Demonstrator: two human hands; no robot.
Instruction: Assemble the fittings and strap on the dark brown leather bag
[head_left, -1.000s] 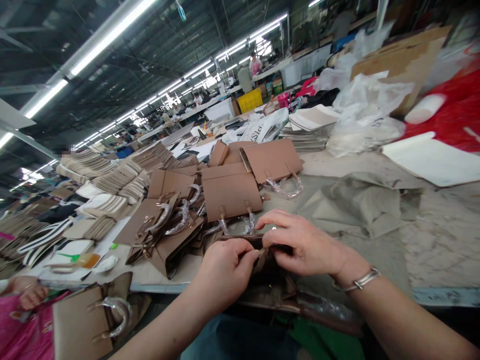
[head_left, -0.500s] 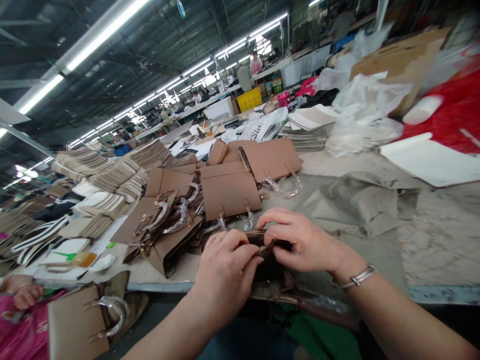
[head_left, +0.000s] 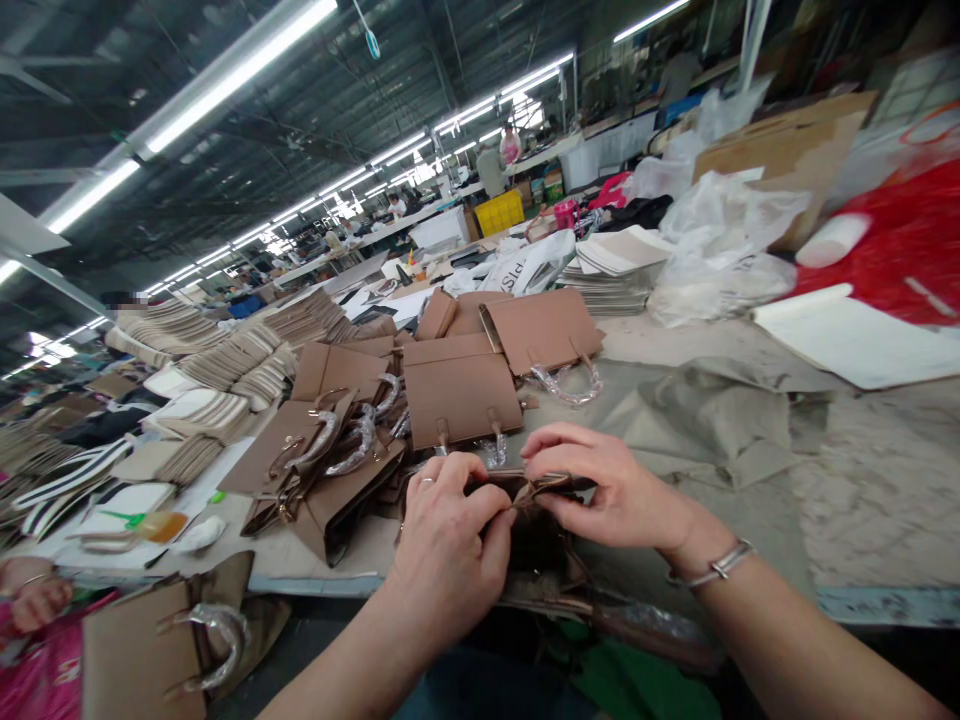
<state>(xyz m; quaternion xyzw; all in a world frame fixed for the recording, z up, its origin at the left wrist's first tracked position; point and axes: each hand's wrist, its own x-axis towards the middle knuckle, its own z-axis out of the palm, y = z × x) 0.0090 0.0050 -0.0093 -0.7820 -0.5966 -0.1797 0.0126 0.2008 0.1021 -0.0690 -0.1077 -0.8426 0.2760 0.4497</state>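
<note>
A brown handbag [head_left: 555, 484] is at the table's front edge, its dark mouth facing me. My left hand [head_left: 454, 530] is closed, thumb and fingers pinching the edge of the bag's opening. On the other side, my right hand [head_left: 600, 490] grips the same rim, thumb below and fingers above. The fingertips of both hands nearly meet at a fold of the rim. What lies deep inside the bag is too dark to make out. Just beyond my hands lies a finished-looking brown handbag [head_left: 461, 390] with plastic-wrapped handles.
More brown handbags [head_left: 277, 440] are piled to the left, near stacked panels [head_left: 232, 350] and a glue bottle [head_left: 161, 525]. Another person's hand [head_left: 41, 600] is at far left, near a handbag [head_left: 139, 645]. Grey-green fabric [head_left: 712, 415] and plastic bags [head_left: 735, 235] lie right.
My fingers have shifted slightly along the rim, and more of its folded edge shows between my hands. Both hands keep hold of the handbag. The view has tilted up a little.
</note>
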